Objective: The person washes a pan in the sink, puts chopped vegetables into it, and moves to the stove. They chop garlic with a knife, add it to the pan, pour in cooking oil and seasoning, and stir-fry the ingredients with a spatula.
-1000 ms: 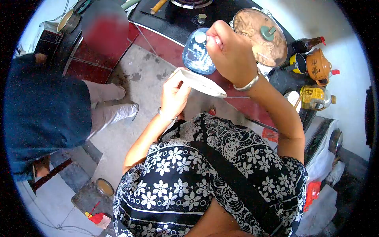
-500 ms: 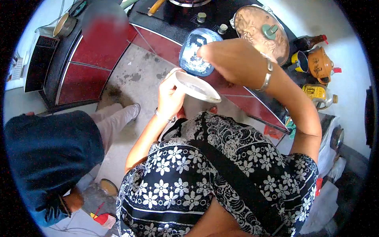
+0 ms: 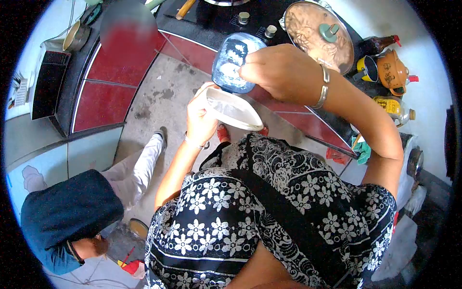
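My left hand is wrapped round the edge of a white, shallow, bowl-like container, tilted with its pale inside partly showing. Just above it, my right hand is closed at the side of a clear blue container streaked with white. The blue container's lower edge comes close to the white rim; I cannot tell if they touch. My right fingertips are partly hidden, and what lies inside the white container is unclear.
Ahead is a black stove top above red cabinet doors. A large lidded pan, an orange pot and an oil bottle stand at right. Another person in dark clothing is at lower left.
Both hands and their containers have shifted slightly left in view. The white container shows more of its inside. The other person appears lower, with more pale cabinet front visible behind.
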Available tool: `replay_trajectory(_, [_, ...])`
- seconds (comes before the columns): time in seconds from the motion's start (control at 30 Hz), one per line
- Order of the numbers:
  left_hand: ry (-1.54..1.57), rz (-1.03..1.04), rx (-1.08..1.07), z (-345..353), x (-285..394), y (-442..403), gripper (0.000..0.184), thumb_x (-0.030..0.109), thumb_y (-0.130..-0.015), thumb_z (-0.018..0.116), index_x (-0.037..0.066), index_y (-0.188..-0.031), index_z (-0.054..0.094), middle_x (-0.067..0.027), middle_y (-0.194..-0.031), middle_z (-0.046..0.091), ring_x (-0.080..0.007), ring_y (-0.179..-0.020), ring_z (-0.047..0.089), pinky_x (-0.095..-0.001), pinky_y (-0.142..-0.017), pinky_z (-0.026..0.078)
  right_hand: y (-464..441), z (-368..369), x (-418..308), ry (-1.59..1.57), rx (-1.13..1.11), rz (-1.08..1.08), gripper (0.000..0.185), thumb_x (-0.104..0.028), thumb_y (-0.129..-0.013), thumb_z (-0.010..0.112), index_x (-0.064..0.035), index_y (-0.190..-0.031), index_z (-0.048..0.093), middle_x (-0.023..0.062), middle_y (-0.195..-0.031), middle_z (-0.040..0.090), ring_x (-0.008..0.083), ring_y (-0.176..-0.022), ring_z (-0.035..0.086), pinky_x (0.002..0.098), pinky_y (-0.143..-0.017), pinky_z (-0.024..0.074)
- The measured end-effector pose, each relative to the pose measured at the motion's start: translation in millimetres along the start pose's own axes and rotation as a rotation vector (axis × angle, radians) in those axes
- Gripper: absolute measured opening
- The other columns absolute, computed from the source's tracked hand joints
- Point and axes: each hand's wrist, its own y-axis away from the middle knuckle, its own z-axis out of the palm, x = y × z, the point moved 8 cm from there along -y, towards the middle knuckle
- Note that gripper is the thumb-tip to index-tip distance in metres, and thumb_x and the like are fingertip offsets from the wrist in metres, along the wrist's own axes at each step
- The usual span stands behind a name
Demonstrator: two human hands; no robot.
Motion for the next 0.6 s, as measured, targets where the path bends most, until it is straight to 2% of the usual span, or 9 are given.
replay_trajectory(0.1, [-0.018,-0.026,-0.016,4,4,-2,0.013,0.003,-0.071,0.057,-0.005,-0.082,0.055,-0.0103,-0.085,0.055,-0.0210,-0.083,0.053,-0.0291,-0.076,0.042,5,-16,-1,0.019,0.187,-0.059,0.012,-0.009,-0.070,0.054,-0.0088,-0.082,0.050,0.0084,-0.074,0.054,0.0260,-0.068,0.059,0.0348,-0.056,0.0488])
replay_trajectory(0.2, [-0.002,-0.043,-0.035,5,2,-2,0.012,0.002,-0.072,0.056,-0.004,-0.082,0.054,-0.0105,-0.084,0.055,-0.0214,-0.081,0.054,-0.0287,-0.074,0.043,3,-9,1,0.056,0.100,-0.005,0.012,-0.010,-0.071,0.053,-0.0083,-0.082,0.051,0.0087,-0.077,0.055,0.0268,-0.068,0.059,0.0352,-0.058,0.0494])
replay_trajectory(0.3, [-0.070,0.095,-0.019,5,15,-4,0.011,0.002,-0.072,0.056,-0.004,-0.082,0.055,-0.0098,-0.084,0.055,-0.0210,-0.080,0.053,-0.0285,-0.073,0.043,4,6,0,0.024,0.075,-0.028,0.014,-0.010,-0.072,0.055,-0.0054,-0.085,0.056,0.0058,-0.074,0.054,0.0229,-0.065,0.057,0.0320,-0.054,0.0473])
replay_trajectory(0.5, [-0.159,0.134,-0.044,7,25,-6,0.012,0.003,-0.073,0.057,-0.003,-0.082,0.055,-0.0095,-0.085,0.056,-0.0202,-0.079,0.054,-0.0279,-0.071,0.043,11,4,0,-0.036,0.014,-0.055,0.013,-0.009,-0.071,0.056,-0.0057,-0.084,0.056,0.0058,-0.074,0.054,0.0230,-0.066,0.057,0.0322,-0.054,0.0471])
replay_trajectory(0.6, [-0.165,0.148,-0.029,6,20,-6,0.012,0.004,-0.074,0.058,-0.003,-0.083,0.055,-0.0095,-0.086,0.056,-0.0195,-0.077,0.054,-0.0274,-0.069,0.044,13,-3,1,0.015,0.116,-0.047,0.010,-0.010,-0.070,0.052,-0.0091,-0.080,0.051,0.0067,-0.072,0.053,0.0260,-0.068,0.059,0.0347,-0.056,0.0490])
